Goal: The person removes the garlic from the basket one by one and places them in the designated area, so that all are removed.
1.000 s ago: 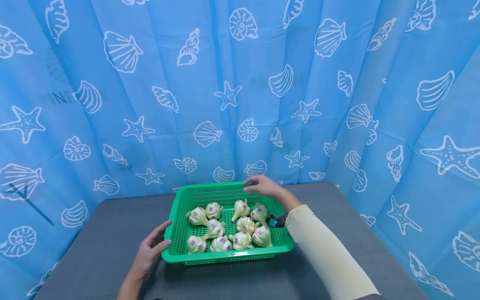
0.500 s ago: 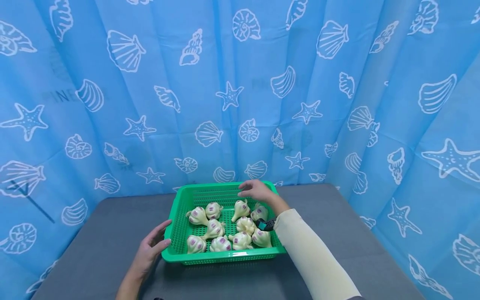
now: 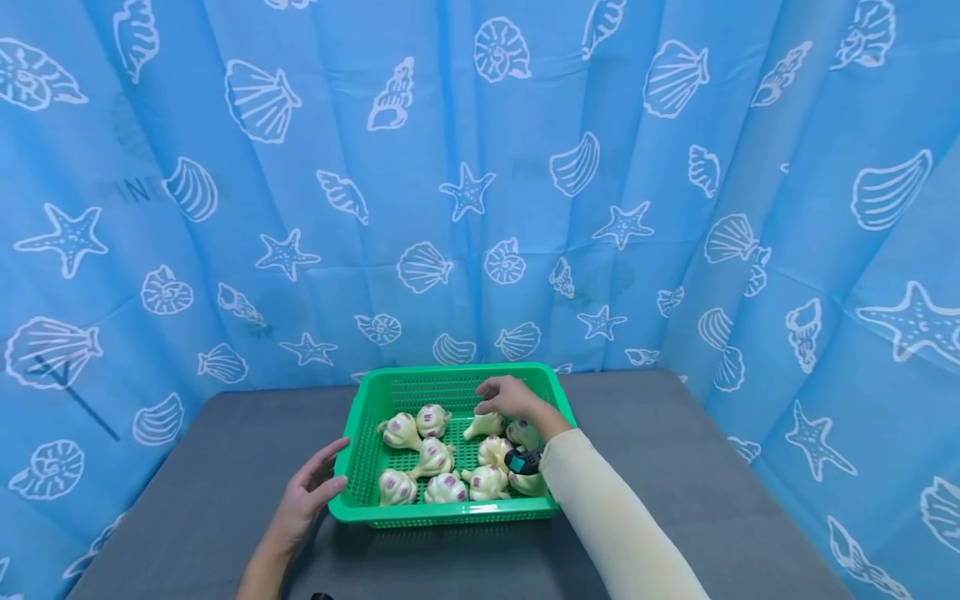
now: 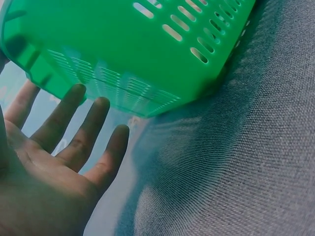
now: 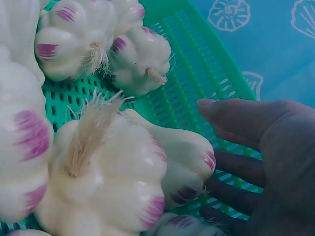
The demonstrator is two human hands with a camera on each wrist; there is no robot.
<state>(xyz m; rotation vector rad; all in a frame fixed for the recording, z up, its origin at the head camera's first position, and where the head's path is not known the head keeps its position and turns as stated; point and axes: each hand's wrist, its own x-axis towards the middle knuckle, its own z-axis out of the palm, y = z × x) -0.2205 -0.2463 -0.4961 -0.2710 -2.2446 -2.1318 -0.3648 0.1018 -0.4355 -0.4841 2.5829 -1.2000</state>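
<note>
A green plastic basket [image 3: 450, 518] holds several white garlic bulbs with purple streaks. At its left rim is my left hand [image 3: 300, 504], thumb and fingertips right at the edge. In the left wrist view those fingers [image 4: 81, 142] are extended beside the basket's outer wall. My right hand [image 3: 513, 398] reaches over the basket's right half, low at a garlic bulb [image 3: 486, 426] in the back row. The right wrist view has this bulb [image 5: 189, 160] beside the spread thumb and fingers, which are not closed round it. The right wrist and sleeve partly hide other bulbs.
The basket stands on a grey cloth-covered table [image 3: 225, 467]. A blue curtain [image 3: 465, 292] with white shell and starfish prints hangs behind and along the right side. A garlic bulb [image 3: 446, 488] lies at the basket's front, with others around it.
My right hand has come down from above the back rim and slightly left, onto the back-row garlic bulb. The left hand stays at the rim, and the bulbs lie as before.
</note>
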